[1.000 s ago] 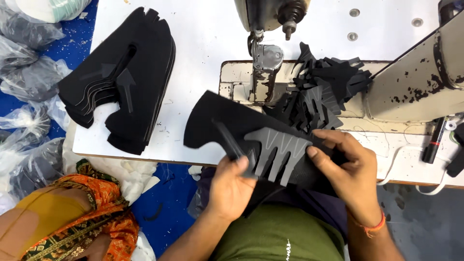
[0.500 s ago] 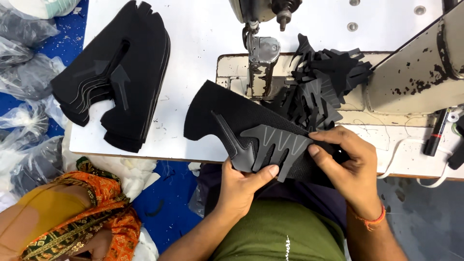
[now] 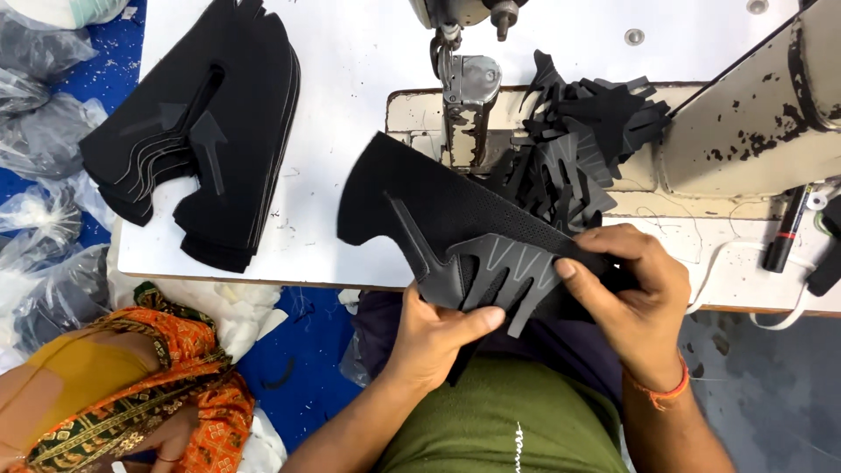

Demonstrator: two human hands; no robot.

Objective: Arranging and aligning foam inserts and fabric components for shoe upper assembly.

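While both hands pinch the grey overlay [image 3: 504,276] onto the black upper panel [image 3: 420,206] at the table's [image 3: 350,52] front edge, alignment is in hand; feeding beneath the presser foot [image 3: 464,96] needs registered edges.

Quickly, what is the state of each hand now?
Left hand: closed on the grey finger-shaped overlay.
Right hand: pinching the black shoe upper piece.
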